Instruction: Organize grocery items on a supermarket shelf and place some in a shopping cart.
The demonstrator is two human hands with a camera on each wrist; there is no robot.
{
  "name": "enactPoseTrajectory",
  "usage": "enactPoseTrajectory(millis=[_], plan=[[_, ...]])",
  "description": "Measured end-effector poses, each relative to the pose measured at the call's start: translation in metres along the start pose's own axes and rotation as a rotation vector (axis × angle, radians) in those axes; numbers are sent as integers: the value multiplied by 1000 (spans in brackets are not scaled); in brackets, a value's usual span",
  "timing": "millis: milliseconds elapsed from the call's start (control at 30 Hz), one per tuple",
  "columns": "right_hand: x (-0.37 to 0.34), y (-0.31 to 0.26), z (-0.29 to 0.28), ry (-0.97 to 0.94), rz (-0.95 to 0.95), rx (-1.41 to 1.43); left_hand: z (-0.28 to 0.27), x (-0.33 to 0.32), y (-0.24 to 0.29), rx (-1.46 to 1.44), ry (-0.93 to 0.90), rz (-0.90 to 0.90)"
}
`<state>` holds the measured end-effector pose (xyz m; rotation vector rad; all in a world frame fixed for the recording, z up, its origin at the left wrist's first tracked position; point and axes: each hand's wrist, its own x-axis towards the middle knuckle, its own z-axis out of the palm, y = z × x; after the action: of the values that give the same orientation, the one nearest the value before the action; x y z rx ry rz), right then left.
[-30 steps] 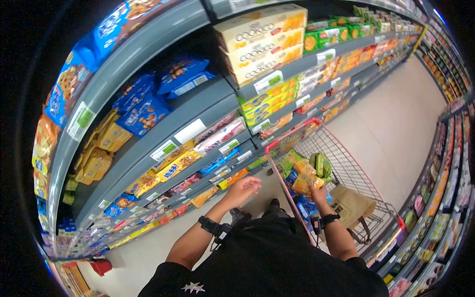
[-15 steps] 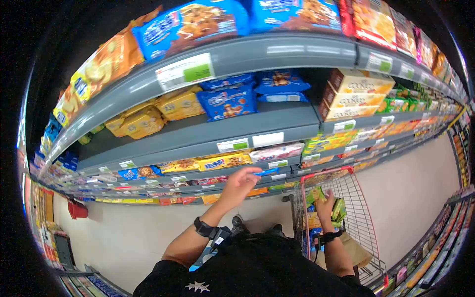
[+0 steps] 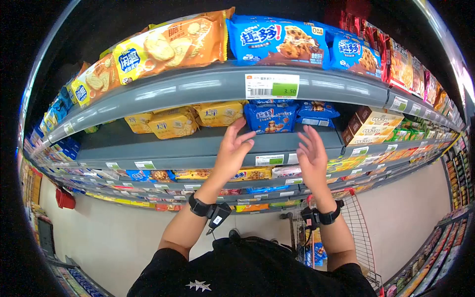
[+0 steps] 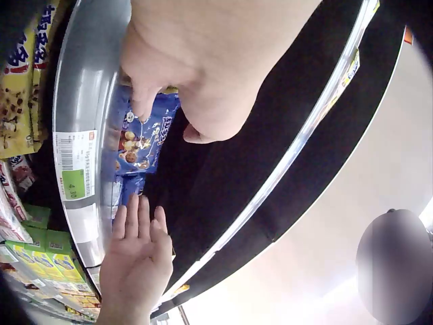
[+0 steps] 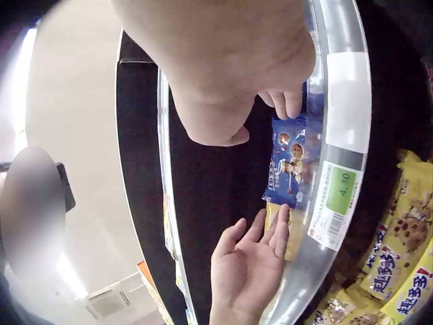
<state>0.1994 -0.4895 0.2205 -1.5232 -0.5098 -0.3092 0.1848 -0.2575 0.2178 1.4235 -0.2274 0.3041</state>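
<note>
Shelving (image 3: 123, 147) runs across our whole view, its upper ledge (image 3: 208, 84) overhanging the level we reach toward. Low on our right stands a shopping trolley (image 3: 352, 208), partly behind our arm. Cream cookie boxes (image 3: 378, 126) are stacked further right; yellow packets (image 3: 175, 123) crowd the left, and other blue packs (image 3: 316, 119) lie just right of centre. Our forearms (image 3: 185, 222) stretch forward, palms facing: left hand (image 3: 233, 151) with thumb and fingers apart, right hand (image 3: 312, 157) with fingers extended, neither gripping anything. Between them on the shelf sits a blue packet (image 3: 271, 119), left fingertips just beside it.
</note>
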Motion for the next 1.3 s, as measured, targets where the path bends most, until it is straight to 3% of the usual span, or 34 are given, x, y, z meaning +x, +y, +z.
enactPoseTrajectory(millis=[67,233,467,633,767,867,1033,1300], plan=[[17,11,4,-9,39,39,-3,4,-2,-114,-43,-25],[40,22,8,-61,212,181,-6,10,7,-86,-115,-113],[35,14,2,-107,201,190,-7,5,7,-124,-164,-102],[7,6,-7,-113,69,304,-3,-14,9,-116,-90,1],[-29,-17,-9,-57,115,415,23,-40,20,-173,-68,47],[-50,-14,-26,-35,49,391,39,-55,15,-228,-112,48],[-86,-18,-59,27,126,487,68,-70,4,-236,-189,2],[-136,-19,-124,140,66,397,131,-81,-23,-247,-336,-89]])
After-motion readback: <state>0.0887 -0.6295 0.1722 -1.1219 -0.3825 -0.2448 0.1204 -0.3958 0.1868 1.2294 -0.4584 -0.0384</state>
